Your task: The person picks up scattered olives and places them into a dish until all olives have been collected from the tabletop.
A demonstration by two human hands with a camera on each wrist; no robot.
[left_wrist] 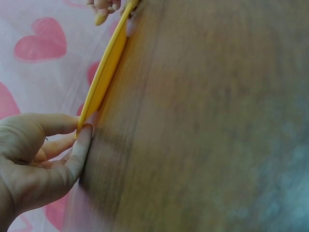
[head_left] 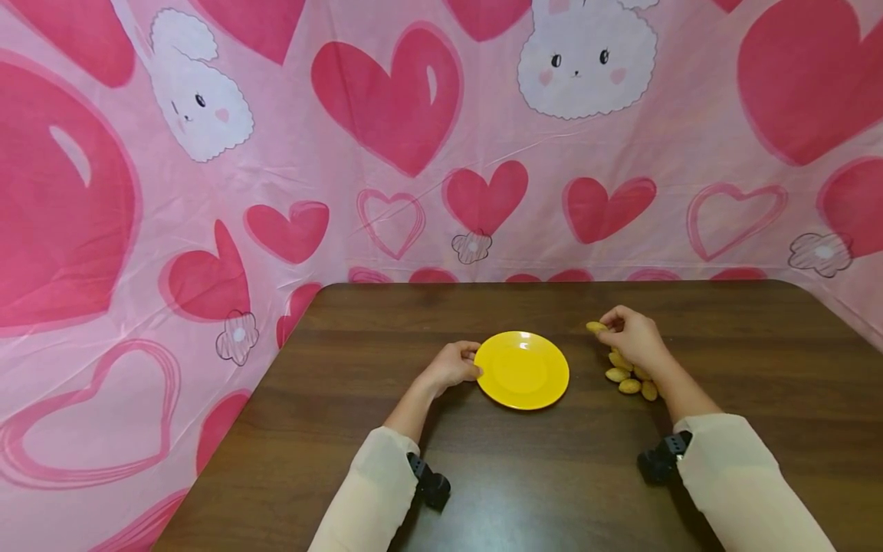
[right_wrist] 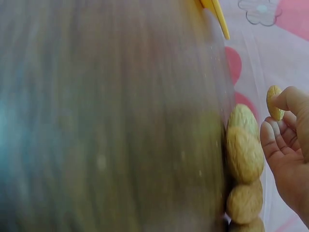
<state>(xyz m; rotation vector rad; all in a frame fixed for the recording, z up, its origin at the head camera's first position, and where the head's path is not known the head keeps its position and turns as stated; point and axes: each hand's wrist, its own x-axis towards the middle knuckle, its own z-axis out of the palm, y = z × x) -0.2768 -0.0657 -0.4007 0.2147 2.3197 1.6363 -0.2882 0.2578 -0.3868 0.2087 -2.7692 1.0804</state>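
Your left hand [head_left: 454,366] pinches the rim of a glossy, round yellow plate [head_left: 522,376] at nine o'clock; your right hand [head_left: 636,337] pinches an oval tan nut [head_left: 595,327] off the plate's two. Similar nuts [head_left: 629,386] cluster at three, partly beneath that hand. The brown wood-grain tabletop [head_left: 545,475] ends at twelve, before pink heart-print cloth [head_left: 331,161].

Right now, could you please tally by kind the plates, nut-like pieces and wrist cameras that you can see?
Yellow plate: 1
Tan nut-like pieces: at least 6 (1 pinched in the right hand, at least 5 in the partly hidden pile)
Black wrist cameras: 2
Total: at least 9
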